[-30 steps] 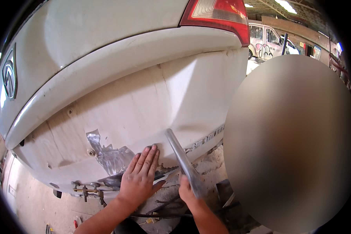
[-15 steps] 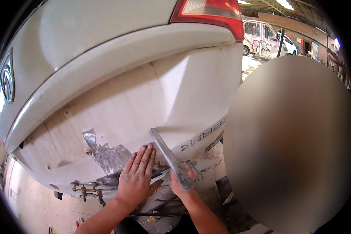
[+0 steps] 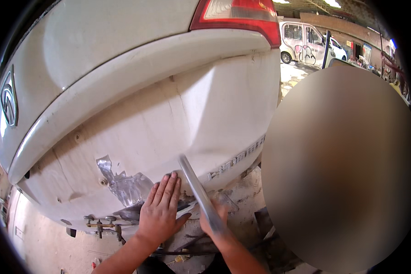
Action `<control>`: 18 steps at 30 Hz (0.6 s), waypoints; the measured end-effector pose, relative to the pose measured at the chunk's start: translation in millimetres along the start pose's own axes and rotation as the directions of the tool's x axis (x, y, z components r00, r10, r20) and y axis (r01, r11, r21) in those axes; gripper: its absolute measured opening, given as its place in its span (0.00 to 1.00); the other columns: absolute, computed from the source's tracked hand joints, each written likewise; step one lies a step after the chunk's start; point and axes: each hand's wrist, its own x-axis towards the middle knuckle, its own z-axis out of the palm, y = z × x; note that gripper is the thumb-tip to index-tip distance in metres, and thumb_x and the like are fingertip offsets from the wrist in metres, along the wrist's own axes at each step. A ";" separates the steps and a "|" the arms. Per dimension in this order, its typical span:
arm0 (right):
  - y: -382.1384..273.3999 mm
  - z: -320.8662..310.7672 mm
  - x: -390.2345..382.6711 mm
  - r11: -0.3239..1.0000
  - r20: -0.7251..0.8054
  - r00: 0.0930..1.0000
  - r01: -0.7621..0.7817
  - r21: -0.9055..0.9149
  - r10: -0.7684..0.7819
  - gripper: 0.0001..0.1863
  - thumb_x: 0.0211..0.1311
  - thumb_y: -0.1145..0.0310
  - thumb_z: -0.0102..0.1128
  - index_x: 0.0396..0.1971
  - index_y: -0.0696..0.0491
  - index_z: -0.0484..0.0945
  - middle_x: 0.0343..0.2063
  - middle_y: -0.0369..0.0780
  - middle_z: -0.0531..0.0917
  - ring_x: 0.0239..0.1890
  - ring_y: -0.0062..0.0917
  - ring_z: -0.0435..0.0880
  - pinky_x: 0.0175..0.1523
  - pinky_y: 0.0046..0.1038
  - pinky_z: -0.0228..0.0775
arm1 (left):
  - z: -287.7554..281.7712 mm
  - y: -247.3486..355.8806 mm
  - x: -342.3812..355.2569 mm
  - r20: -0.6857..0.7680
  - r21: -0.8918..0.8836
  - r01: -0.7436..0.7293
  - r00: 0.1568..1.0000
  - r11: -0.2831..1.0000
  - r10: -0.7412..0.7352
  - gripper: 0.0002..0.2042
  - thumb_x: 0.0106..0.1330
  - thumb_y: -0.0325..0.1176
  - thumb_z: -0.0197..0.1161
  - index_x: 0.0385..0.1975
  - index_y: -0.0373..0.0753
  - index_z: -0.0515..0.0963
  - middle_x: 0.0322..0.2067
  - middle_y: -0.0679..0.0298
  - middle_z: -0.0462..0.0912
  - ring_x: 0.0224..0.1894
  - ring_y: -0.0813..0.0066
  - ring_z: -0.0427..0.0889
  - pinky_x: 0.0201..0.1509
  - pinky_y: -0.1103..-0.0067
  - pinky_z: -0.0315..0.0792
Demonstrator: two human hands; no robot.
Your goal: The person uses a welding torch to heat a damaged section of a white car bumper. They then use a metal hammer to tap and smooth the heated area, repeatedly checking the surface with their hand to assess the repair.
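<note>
Left hand [image 3: 160, 214], fingers [image 3: 169, 191] together, is lying flat right of the bare patch [image 3: 129, 187]; farther right, right hand [image 3: 221, 213] is gripping a bar [image 3: 197, 186]

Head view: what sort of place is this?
Probably a car repair workshop: a white car with a silvery patch, a metal bar in the right hand, a van beyond.

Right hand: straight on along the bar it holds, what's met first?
Probably the white car panel, met by the metal bar ahead of the right hand. Depth is unclear; bar and panel may be touching. The left hand looks beside that line.
</note>
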 end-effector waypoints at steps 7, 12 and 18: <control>-1.3 1.1 1.1 0.994 -0.097 0.995 0.045 0.105 -0.034 0.13 0.58 0.64 0.55 0.22 0.58 0.72 0.14 0.47 0.72 0.18 0.41 0.74 0.23 0.32 0.64 | 1.5 0.9 0.1 -0.014 0.009 0.001 1.000 1.000 -0.001 0.44 0.49 0.51 0.66 0.63 0.32 0.59 0.66 0.54 0.57 0.69 0.64 0.55 0.70 0.69 0.51; -31.8 -14.9 12.5 0.992 0.026 0.992 0.124 0.012 -0.125 0.08 0.57 0.73 0.53 0.21 0.60 0.72 0.13 0.48 0.72 0.17 0.36 0.76 0.23 0.31 0.64 | 3.3 -0.1 -5.2 0.032 0.017 0.014 0.999 1.000 -0.014 0.44 0.49 0.52 0.66 0.63 0.32 0.58 0.66 0.55 0.56 0.69 0.63 0.55 0.70 0.69 0.51; -23.3 -6.9 14.7 0.997 -0.006 0.999 0.043 0.064 -0.043 0.08 0.56 0.70 0.57 0.23 0.60 0.75 0.15 0.47 0.74 0.18 0.37 0.76 0.25 0.31 0.66 | 4.4 1.4 -5.4 0.019 0.028 0.010 1.000 1.000 -0.010 0.44 0.49 0.53 0.65 0.63 0.32 0.59 0.66 0.55 0.57 0.69 0.64 0.55 0.70 0.70 0.50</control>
